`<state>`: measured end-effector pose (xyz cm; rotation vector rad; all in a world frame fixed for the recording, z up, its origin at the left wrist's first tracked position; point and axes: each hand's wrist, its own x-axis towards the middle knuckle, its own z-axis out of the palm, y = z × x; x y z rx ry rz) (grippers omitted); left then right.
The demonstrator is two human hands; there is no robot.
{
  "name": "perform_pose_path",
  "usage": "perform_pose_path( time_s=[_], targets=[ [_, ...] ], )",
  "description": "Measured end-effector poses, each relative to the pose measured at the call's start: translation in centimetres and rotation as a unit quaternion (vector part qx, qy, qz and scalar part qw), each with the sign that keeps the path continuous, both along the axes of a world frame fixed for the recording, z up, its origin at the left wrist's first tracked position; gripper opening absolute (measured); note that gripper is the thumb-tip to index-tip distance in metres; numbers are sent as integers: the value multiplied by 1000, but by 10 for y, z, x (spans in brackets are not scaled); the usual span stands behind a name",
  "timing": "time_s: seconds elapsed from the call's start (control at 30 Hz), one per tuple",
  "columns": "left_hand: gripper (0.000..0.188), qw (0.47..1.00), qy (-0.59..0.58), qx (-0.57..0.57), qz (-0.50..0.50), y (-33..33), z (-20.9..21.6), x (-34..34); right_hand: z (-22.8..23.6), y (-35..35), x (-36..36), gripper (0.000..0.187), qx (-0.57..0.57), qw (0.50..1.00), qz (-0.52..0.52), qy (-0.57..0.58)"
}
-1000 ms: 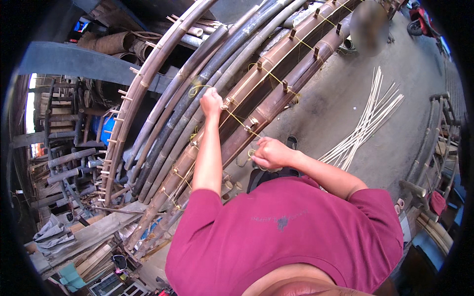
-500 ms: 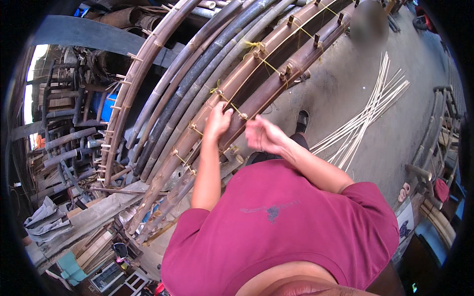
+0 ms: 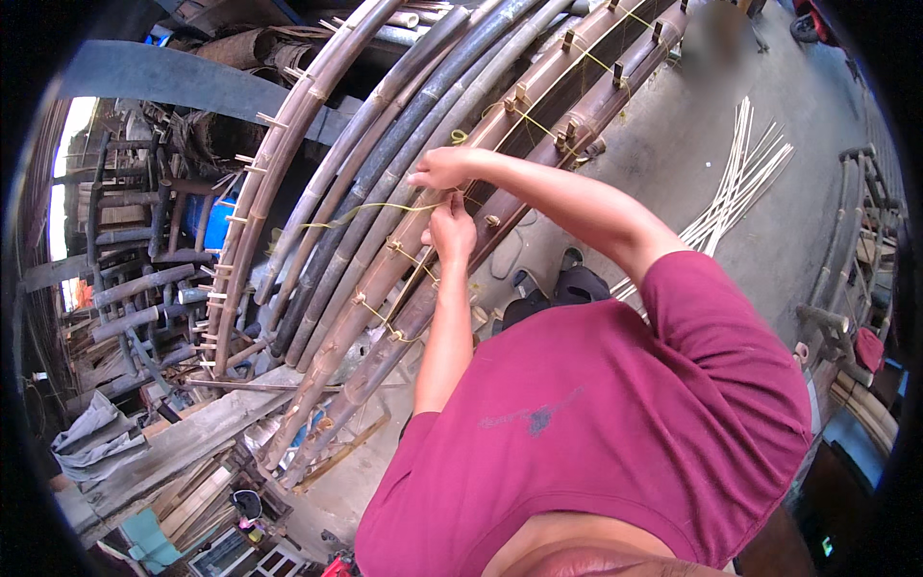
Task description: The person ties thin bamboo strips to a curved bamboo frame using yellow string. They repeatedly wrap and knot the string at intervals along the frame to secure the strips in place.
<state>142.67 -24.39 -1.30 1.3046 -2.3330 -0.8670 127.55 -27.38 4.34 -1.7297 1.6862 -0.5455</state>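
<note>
Two long brown bamboo poles, a left one and a right one, run side by side with short pegs standing out of them. Thin yellow cord crosses between the poles at the pegs. My left hand is closed at the left pole, thumb and fingers pinched at a loose yellow-green cord that trails left over the neighbouring poles. Just beyond it, my right hand reaches across the poles with its fingers curled; what they hold is hidden.
Dark bamboo poles lie to the left, beside a curved pole with pegs. Thin pale sticks are heaped on the floor at right. Bamboo frames are stacked far left. Near my feet lies a sandal.
My right hand has moved left and across, past my left hand, over the left pole. A loose length of yellow-green cord now stretches out to the left.
</note>
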Motion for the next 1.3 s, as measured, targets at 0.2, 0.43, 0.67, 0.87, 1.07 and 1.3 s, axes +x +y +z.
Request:
perform_pose_path(
  time_s=[0.2,0.43,0.67,0.87,1.07,1.3],
  targets=[
    [32,999,-24,12,35,-1,-2,4,21,158,29,47,14,959,225,-173],
    [26,968,242,57,-35,-49,37,-30,-86,186,63,46,0,992,10,-127],
    [31,993,-33,-106,30,-150,-45,-51,-87,199,68,30,-97,993,-25,67],
    [41,996,-29,-80,-8,-141,19,25,-51,200,139,31,-108,984,-94,108],
    [29,979,-130,-23,-153,-66,-6,170,-76,151,202,37,170,634,-311,-687],
    [36,996,-36,-33,-74,-15,-6,161,21,45,238,44,-149,971,-116,-147]
  ],
)
